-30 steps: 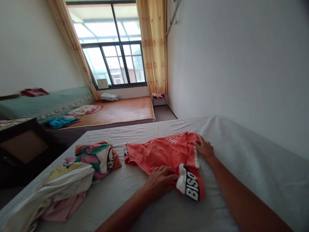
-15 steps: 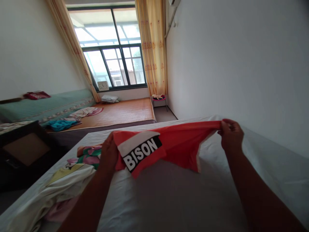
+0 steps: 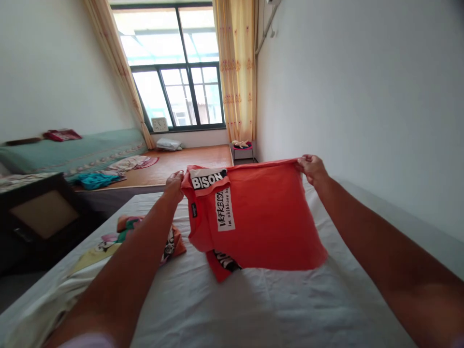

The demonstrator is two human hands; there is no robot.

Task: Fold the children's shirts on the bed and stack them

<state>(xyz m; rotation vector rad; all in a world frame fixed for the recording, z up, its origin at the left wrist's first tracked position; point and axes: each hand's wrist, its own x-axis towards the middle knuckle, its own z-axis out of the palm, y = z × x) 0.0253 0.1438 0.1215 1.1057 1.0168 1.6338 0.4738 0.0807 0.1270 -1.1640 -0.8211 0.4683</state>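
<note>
The red shirt (image 3: pixel 268 217) was held spread above the bed (image 3: pixel 275 309), its upper edge pinched by the fingers of the left hand (image 3: pixel 175 184) and right hand (image 3: pixel 313 170). Spreading was judged nearly complete; laying flat was not yet done. Adjacent garments (image 3: pixel 90 261) were seen crumpled.

One left hand (image 3: pixel 176 186); one right hand (image 3: pixel 313 170); one printed T-shirt (image 3: pixel 268 217) with two sleeves (image 3: pixel 209 181); two beds (image 3: pixel 203 154); one window (image 3: pixel 188 64); two curtains (image 3: pixel 237 72); one square clock (image 3: pixel 159 124); one cabinet (image 3: pixel 43 208); one stool (image 3: pixel 243 148). On the near bed (image 3: pixel 275 309), heaped garments (image 3: pixel 177 244) overlap, and their exact number cannot be told.
</note>
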